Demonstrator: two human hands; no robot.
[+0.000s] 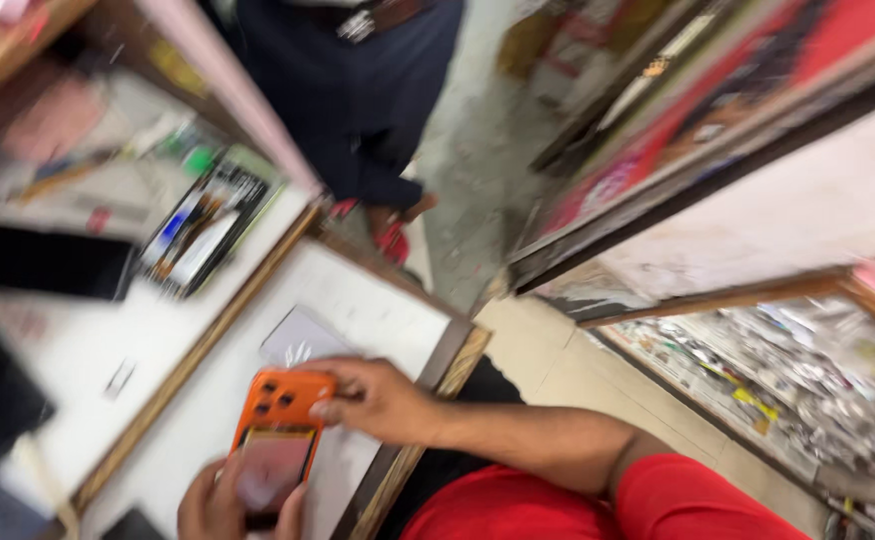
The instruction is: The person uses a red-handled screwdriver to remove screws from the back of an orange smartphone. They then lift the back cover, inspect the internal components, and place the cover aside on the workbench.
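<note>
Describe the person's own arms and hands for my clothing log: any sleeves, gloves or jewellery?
Both hands are bare, no gloves. The right hand leads to a bare forearm and a short red sleeve. Only part of the left hand shows. The blurred frame reveals no rings or watch.

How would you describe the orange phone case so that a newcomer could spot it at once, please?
Look at the white, wood-framed table at the bottom of the view. Both hands meet there: the left hand below, the right hand above. Between them is the phone case, the only bright orange thing on the white surface.
</note>
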